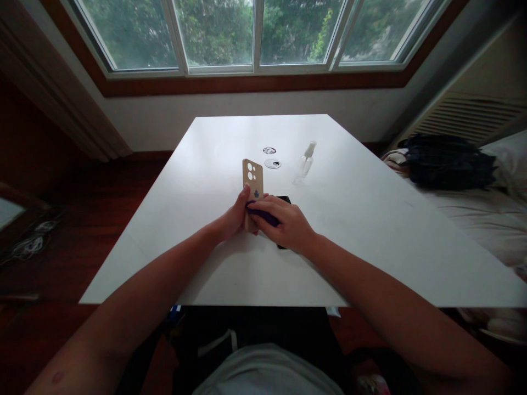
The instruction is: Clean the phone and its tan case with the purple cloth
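Note:
My left hand [235,218] grips a beige phone case [252,171] by its lower part and holds it upright above the table. Round camera cutouts and a small dark leaf-like mark show on the case's back. A dark purple cloth [267,215] is pinched in my right hand [293,222], its front end against the lower back of the case. Partly hidden beneath my right hand, a black phone [284,198] lies on the white table [197,164]. My fingers cover the bottom of the case.
Beyond the case lie two round flat discs, a farther one [269,150] and a nearer one [272,163]. To their right is a clear spray bottle [305,162]. A dark bag [448,162] rests on the bed at the right. A window [255,33] is ahead.

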A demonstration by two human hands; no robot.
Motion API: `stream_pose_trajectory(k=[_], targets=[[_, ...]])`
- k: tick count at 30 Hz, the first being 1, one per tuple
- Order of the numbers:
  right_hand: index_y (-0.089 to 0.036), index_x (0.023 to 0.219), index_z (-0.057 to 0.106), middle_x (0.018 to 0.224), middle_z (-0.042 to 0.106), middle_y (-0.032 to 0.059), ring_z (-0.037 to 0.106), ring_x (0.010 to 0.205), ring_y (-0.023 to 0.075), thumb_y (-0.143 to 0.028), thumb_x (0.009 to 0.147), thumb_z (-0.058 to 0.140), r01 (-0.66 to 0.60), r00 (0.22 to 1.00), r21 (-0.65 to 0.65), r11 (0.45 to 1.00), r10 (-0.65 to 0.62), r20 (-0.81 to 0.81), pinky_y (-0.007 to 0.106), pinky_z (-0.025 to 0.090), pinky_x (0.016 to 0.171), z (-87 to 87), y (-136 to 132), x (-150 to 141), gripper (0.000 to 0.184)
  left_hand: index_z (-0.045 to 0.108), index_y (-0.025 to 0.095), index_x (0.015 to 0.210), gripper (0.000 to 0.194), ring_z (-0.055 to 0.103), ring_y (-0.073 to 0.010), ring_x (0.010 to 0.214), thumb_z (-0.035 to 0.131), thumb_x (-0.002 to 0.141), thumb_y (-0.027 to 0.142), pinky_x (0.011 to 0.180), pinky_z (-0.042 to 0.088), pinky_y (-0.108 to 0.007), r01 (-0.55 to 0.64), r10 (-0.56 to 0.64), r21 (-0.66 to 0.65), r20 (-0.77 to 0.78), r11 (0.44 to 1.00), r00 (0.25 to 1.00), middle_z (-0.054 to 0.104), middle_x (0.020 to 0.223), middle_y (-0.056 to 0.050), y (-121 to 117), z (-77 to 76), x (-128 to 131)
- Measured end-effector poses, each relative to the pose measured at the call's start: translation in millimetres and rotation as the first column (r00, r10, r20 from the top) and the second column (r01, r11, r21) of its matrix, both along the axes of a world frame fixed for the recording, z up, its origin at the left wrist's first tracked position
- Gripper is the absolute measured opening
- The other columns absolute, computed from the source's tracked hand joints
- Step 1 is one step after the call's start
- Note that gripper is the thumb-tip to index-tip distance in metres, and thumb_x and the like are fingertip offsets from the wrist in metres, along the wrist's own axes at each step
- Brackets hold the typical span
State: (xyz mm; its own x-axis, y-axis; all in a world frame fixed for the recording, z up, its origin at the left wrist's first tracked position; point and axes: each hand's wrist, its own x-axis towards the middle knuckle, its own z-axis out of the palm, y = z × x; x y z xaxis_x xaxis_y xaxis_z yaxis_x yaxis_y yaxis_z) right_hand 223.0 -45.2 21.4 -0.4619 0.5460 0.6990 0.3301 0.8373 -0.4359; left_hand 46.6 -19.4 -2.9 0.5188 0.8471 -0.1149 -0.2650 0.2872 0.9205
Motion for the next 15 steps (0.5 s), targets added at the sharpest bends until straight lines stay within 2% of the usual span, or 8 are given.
stream_pose_trajectory(k=[5,10,15], targets=[[-0.029,0.135,0.066,0.116,0.071,0.0073,0.071,0.097,0.0199,-0.025,0.100,0.055,0.130,0.991,-0.069,0.989,-0.130,-0.001,0.034,0.060,0.083,1.3,2.5,0.8,0.037,0.067,0.012,0.116,0.089,0.063,-0.0144,0.053,0.042,0.082,0.091,0.045,0.051,-0.024,-0.004,0.007,0.076,-0.039,0.997,0.999,0.071,0.074,-0.006,-4.3,2.8,3.7],[-0.030,0.140,0.058,0.129,0.070,0.0070,0.069,0.112,0.0246,-0.022,0.097,0.058,0.160,0.987,-0.115,0.980,-0.156,0.042,0.040,0.057,0.095,2.8,2.4,3.3,0.044,0.067,0.014,0.112,0.062,0.061,-0.0122,0.052,0.065,0.086,0.070,0.046,0.047,-0.022,-0.062,0.067,0.100,-0.043,0.993,0.997,0.069,0.069,-0.003,-10.0,11.2,5.5],[-0.029,0.132,0.063,0.123,0.070,0.0066,0.068,0.111,0.0245,-0.022,0.094,0.061,0.151,0.988,-0.133,0.979,-0.148,0.031,0.040,0.057,0.096,2.4,4.5,3.8,0.038,0.067,0.014,0.108,0.044,0.062,-0.0137,0.055,0.069,0.088,0.053,0.050,0.047,-0.023,-0.131,0.136,0.079,-0.063,0.988,0.989,0.067,0.064,-0.002,-12.5,16.0,5.3]])
